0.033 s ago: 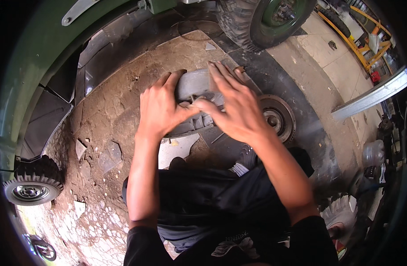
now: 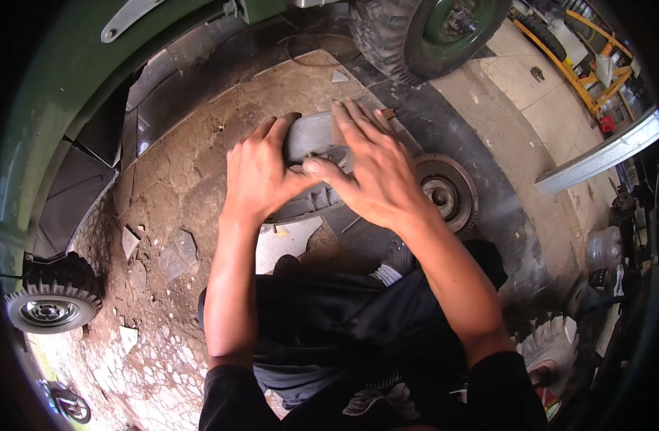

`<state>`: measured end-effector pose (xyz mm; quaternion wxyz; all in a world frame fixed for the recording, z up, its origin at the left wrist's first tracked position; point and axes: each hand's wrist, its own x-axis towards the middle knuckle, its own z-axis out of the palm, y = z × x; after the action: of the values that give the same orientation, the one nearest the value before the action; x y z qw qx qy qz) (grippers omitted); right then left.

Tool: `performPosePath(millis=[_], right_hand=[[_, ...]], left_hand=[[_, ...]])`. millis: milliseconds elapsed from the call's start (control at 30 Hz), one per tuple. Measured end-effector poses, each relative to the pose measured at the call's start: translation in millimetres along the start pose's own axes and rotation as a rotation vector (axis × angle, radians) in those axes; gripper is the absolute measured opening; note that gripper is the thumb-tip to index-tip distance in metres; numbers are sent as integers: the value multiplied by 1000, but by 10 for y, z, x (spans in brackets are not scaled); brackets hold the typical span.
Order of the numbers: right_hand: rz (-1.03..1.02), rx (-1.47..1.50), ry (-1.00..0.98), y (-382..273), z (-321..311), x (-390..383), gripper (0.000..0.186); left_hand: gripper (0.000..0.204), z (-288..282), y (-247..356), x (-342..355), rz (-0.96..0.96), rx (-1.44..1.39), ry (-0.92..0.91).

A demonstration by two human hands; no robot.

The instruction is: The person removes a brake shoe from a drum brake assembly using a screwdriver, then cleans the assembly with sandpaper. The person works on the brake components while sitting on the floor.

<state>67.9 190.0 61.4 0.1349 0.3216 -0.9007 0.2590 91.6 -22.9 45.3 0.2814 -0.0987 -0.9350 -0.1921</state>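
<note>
A grey metal part point(image 2: 309, 136) with a smooth curved band and ribs along its near side is in front of my knees. My left hand point(image 2: 256, 169) is closed round its left side, fingers over the far edge and thumb along the near side. Over the right side lies my right hand point(image 2: 369, 161), its fingers long and close together, thumb reaching toward the left thumb. Under those fingers shows a brownish sheet point(image 2: 389, 113), perhaps sandpaper, pressed on the smooth band. My hands cover much of the part. Just right of them lies a round metal disc point(image 2: 467, 188) with a hub.
A large treaded wheel point(image 2: 408, 43) on a green vehicle stands at the far side. Green bodywork point(image 2: 28, 136) curves along the left. Broken flat pieces point(image 2: 179, 253) lie on the dirt floor. A metal beam point(image 2: 602, 152) and a yellow frame point(image 2: 584, 90) are at right.
My right hand has slid a little to the left across the metal part, bringing its thumb nearer my left hand. The left hand and the part look still.
</note>
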Motion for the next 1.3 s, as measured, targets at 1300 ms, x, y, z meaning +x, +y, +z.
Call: performPosePath(millis=[1300], right_hand=[[-59,40,-105,284,-57,173,112]], left_hand=[[95,10,37,224,-53,-22,-148]])
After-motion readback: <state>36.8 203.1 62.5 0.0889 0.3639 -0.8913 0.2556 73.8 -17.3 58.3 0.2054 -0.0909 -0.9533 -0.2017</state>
